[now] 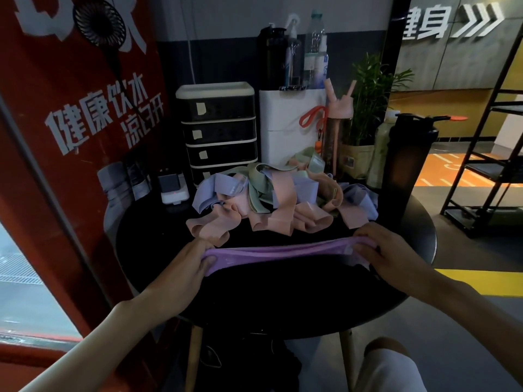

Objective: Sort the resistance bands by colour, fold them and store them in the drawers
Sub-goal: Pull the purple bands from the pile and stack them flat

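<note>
A purple resistance band is stretched flat between my two hands above the near half of the round black table. My left hand grips its left end and my right hand grips its right end. Behind the band lies a tangled heap of bands in pink, lilac and pale green. A black drawer unit with a cream top and several closed drawers stands at the back left of the table.
A white charger block sits left of the heap. A white box with bottles on it, a pink bottle, a potted plant and a dark shaker crowd the back right. A red pillar stands at left, a black rack at right.
</note>
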